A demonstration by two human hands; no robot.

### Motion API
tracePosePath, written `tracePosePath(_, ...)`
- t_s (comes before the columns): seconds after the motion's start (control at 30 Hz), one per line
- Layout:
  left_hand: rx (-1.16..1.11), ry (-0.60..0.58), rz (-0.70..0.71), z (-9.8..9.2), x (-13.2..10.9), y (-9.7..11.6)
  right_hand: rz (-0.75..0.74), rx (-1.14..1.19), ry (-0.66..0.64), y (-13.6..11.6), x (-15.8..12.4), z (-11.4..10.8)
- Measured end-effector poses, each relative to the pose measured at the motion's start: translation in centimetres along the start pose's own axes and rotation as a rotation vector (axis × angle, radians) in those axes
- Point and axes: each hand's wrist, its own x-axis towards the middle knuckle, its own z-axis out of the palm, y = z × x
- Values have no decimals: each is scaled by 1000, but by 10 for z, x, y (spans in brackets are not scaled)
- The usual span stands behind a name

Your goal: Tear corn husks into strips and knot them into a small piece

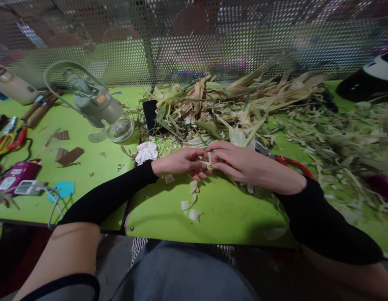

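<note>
- The person's left hand [189, 162] and right hand [234, 164] come together above the near middle of the green surface [231, 221], fingertips almost meeting.
- A small pale strip [209, 160] sits where the fingertips meet; the right hand pinches it, while it cannot be told whether the left hand, its fingers loosely curled, grips it too.
- Black sleeves [108, 192] cover both forearms up to the wrists.
- Below the left hand, pale flakes [194, 190] lie scattered in a short trail towards the surface's near edge.
- A crumpled white tissue [146, 152] lies just beside the left wrist.
- Behind the hands, a heap of dry and greenish husks [198, 98] spreads across the surface, with a black phone [150, 117] at its left end.
- A red-handled tool [294, 165] lies behind the right wrist, partly hidden by it.
- Shredded strips [319, 129] cover much of the surface's right side.
- To the left are a grey-green bottle [109, 109] with a looped handle, folded brown pieces [70, 156], a purple box [20, 174] and a blue scrap [65, 190].
- A perforated panel [172, 46] rises along the back.
</note>
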Motion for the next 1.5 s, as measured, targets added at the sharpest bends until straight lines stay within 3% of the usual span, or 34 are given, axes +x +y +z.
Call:
tracePosePath(0.3,-76,-11,-36,2,0,2,2,-28,-23,-4,-3,-3)
tracePosePath(0.67,-155,-12,-3,3,-1,2,6,-47,57,-6,4,1)
tracePosePath(0.73,-174,6,6,3,-1,3,32,-2,101,-7,5,1)
tracePosePath(0.9,-265,110,34,4,0,8,101,29,349,-9,7,-2)
tracePosePath(0.97,-302,143,42,5,1,9,95,25,379,-8,7,-3)
tracePosePath(1.3,-298,139,73,5,-1,7,146,78,423,-10,6,-5)
tracePosePath(1.5,-346,158,62,8,-5,10,30,31,344,-8,2,-12)
